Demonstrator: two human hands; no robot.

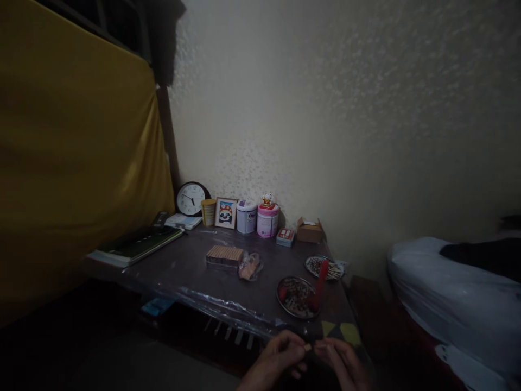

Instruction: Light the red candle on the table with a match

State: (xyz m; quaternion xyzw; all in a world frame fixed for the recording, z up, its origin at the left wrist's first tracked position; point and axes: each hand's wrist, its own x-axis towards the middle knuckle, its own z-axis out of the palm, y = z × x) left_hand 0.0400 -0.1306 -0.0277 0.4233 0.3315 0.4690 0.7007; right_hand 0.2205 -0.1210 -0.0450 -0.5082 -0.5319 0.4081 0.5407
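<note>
At the near edge of the table, low in the view, my left hand [280, 355] is closed with thumb and finger pinched on a small tan piece [307, 346]. Close to its right, the fingers of my right hand [340, 358] are pressed together around something too small and dark to make out. Just beyond both hands lies a round metal plate [290, 311] with small dark and pale bits and a red-handled tool [321, 282] on it. A second plate [311, 259] behind it carries small beads and pale sticks.
A stack of tan strips [224, 254] sits mid-table beside a clear plastic bag [250, 267] of tan pieces. Along the wall stand a clock [192, 199], a picture frame [226, 213], two tins [246, 218] and an open cardboard box [309, 231]. A large green book [138, 245] lies left.
</note>
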